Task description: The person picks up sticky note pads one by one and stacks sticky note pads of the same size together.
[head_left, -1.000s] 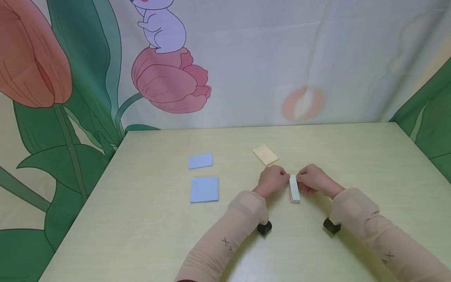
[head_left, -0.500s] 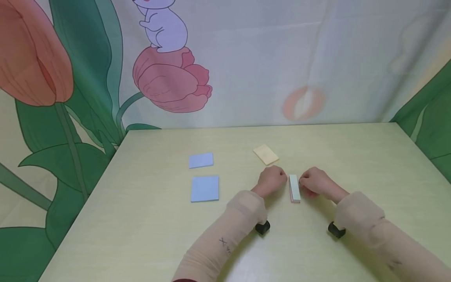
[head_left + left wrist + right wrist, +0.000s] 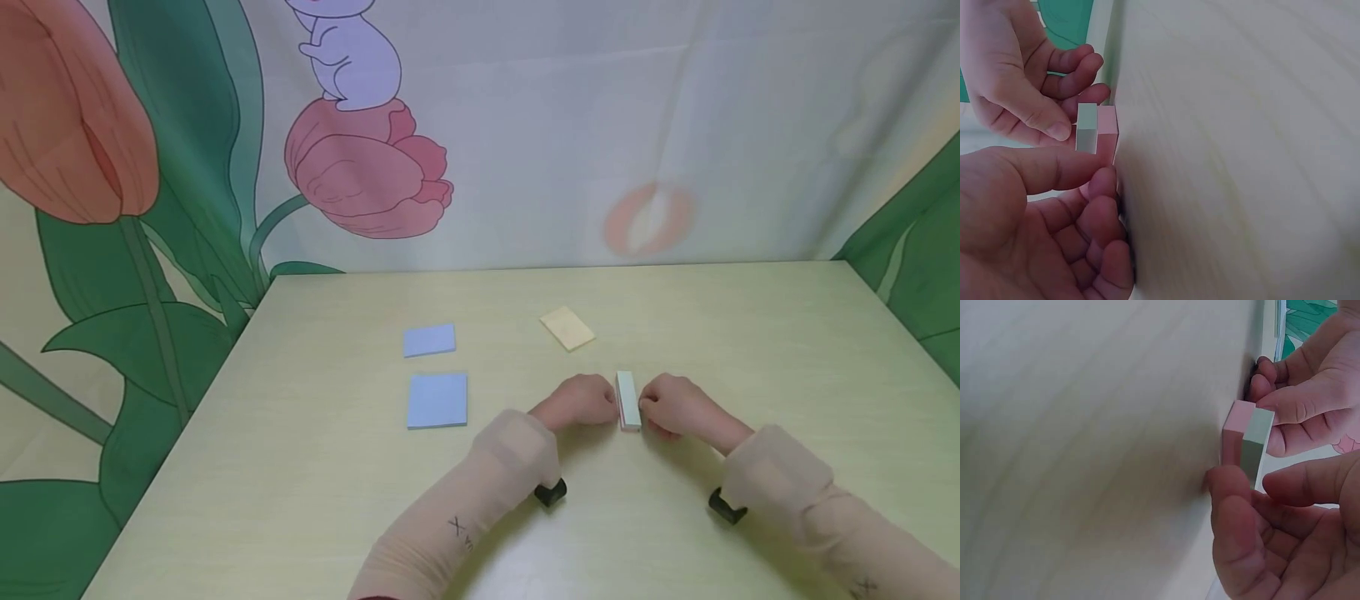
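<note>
A narrow pale green sticky note pad lies on top of a pink one of like size, their sides almost flush. At the left side of this stack is my left hand, fingers bent and thumb and index fingertips right at the pads in the left wrist view. My right hand is at the opposite side, its fingers loosely curled. The right index fingertip overlaps the near end of the stack in the right wrist view, with the thumb a little apart from it.
Farther back lies a yellow pad, turned at an angle. To the left are a square blue pad and a smaller blue pad behind it. A printed curtain hangs along the rear edge of the wooden table.
Both hands move away from the stack's far end and slide nearer along its sides. The left hand comes back in against the left side. The stack stays nearly in place.
</note>
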`<state>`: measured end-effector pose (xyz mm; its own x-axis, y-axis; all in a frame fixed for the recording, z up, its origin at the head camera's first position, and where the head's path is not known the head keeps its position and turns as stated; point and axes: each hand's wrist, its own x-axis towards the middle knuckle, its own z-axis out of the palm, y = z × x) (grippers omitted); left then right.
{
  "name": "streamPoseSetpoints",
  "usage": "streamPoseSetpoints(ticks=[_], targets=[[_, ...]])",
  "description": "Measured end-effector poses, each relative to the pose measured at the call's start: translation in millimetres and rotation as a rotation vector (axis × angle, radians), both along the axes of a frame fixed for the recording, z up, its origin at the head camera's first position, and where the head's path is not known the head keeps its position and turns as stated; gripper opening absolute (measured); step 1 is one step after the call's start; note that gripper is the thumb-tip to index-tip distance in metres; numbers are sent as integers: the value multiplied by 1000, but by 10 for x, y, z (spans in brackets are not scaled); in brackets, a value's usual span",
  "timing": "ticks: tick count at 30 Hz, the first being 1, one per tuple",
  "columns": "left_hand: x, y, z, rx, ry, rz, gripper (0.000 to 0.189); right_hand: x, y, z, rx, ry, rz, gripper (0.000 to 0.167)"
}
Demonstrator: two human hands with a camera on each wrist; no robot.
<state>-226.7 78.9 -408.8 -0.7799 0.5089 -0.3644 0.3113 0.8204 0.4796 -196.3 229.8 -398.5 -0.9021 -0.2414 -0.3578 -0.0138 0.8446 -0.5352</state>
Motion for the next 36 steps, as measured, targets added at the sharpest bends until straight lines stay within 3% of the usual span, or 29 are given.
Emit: streamPoseSetpoints(ticks=[6,14,27,36], targets=[[6,2,-48,22,31,-36,30,6,-21,-46,-38,-1,-61,21],[40,9,-44,59,39,-4,31,-1,-47,-100,-88,-17,-145,21],[61,1,-20,66,21,21,34,8,-47,-95,-143,-31,-154,23],[77,-36,-65,94,-15,55,27,-14,70,-48,-132,-23,-119,13]])
